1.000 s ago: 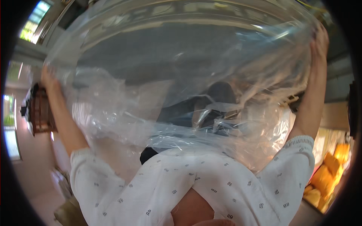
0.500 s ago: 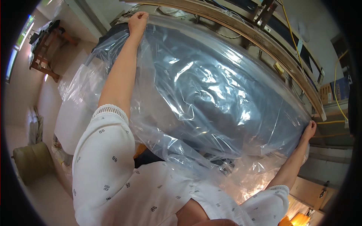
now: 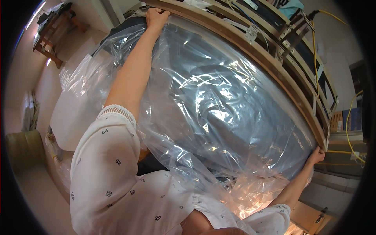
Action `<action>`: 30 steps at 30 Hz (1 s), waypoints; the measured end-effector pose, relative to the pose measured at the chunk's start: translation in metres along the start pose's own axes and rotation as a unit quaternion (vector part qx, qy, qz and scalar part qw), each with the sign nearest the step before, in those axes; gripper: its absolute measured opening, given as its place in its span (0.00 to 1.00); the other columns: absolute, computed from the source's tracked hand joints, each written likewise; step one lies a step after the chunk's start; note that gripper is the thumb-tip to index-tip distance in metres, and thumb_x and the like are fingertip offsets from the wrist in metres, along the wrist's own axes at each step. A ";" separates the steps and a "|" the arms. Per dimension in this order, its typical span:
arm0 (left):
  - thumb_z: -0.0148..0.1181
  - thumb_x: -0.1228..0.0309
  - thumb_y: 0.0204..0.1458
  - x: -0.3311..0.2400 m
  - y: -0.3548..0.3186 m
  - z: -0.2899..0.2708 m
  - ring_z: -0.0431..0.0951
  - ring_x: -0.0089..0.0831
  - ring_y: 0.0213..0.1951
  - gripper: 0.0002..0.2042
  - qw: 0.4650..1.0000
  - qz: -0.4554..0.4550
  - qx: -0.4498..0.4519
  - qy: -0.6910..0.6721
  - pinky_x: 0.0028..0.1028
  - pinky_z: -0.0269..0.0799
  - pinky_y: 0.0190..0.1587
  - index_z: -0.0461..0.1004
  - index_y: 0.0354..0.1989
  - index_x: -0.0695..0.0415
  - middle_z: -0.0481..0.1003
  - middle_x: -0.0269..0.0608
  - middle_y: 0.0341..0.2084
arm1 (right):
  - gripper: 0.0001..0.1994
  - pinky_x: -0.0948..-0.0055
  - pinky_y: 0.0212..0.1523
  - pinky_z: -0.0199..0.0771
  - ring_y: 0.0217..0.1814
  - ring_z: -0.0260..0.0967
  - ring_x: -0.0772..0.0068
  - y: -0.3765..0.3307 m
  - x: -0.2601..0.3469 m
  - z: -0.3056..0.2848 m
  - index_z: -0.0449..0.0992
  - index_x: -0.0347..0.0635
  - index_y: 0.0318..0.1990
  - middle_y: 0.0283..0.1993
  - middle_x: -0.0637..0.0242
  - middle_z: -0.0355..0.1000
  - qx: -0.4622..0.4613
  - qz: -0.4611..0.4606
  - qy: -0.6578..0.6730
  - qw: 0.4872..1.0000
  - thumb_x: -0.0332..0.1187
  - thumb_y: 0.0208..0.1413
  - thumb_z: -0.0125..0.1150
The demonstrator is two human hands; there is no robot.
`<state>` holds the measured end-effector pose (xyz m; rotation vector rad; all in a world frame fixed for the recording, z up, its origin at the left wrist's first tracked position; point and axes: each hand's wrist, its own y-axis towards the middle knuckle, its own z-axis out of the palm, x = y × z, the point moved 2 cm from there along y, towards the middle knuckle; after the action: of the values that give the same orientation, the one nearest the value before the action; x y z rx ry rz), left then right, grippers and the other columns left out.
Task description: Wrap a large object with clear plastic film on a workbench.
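A large sheet of clear plastic film (image 3: pixel 219 105), wrinkled and shiny, stretches between my arms over dark fabric (image 3: pixel 125 28). At the far left, my left hand (image 3: pixel 157 18) is closed on the film's far edge, with the fingers bent beside the end of a long wooden bar (image 3: pixel 250 51). On the right, my right hand (image 3: pixel 316 156) pinches the film's right corner just below the bar's other end. Between my hands the far edge of the film runs along the bar. Loose folds hang toward my body and past my left forearm.
Behind the bar stands a machine frame (image 3: pixel 290 58) with metal brackets and a yellow cable (image 3: pixel 315 62). A white panel (image 3: pixel 70 121) and an olive padded roll (image 3: pixel 26 150) are at the left. A wooden bench (image 3: pixel 49 45) stands farther off, and a blue box (image 3: pixel 354 117) sits at the right.
The wooden bar now lies closer to the film's far edge and to both hands. The view has shifted; both hands keep their hold on the film.
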<state>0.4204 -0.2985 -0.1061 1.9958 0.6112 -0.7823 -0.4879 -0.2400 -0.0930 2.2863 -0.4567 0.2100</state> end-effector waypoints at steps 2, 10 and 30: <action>0.54 0.71 0.44 0.008 0.004 -0.005 0.72 0.28 0.31 0.10 0.967 -0.132 0.012 -0.217 0.24 0.72 0.29 0.69 0.30 0.66 0.71 0.44 0.24 | 0.15 0.64 0.36 0.63 0.28 0.64 0.61 0.002 0.006 -0.003 0.71 0.25 0.25 0.26 0.53 0.70 0.007 0.034 0.050 0.998 0.34 0.46 0.54; 0.41 0.71 0.51 0.018 0.018 -0.021 0.74 0.34 0.30 0.13 0.950 -0.145 -0.077 -0.266 0.29 0.72 0.32 0.68 0.32 0.70 0.72 0.50 0.26 | 0.16 0.66 0.39 0.66 0.35 0.70 0.61 0.000 -0.008 -0.019 0.74 0.28 0.37 0.33 0.51 0.74 0.005 0.074 0.124 0.989 0.34 0.51 0.44; 0.49 0.55 0.48 0.154 0.167 -0.190 0.71 0.46 0.44 0.21 0.854 0.141 0.165 0.473 0.34 0.64 0.47 0.70 0.46 0.57 0.72 0.50 0.40 | 0.27 0.50 0.57 0.48 0.63 0.47 0.55 -0.170 0.106 -0.134 0.57 0.40 0.57 0.60 0.56 0.53 0.181 -0.146 -0.076 0.970 0.49 0.55 0.40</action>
<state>0.6926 -0.1983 -0.0463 2.6761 0.7186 0.3786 -0.3255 -0.0620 -0.0854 2.7058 -0.1599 -0.0365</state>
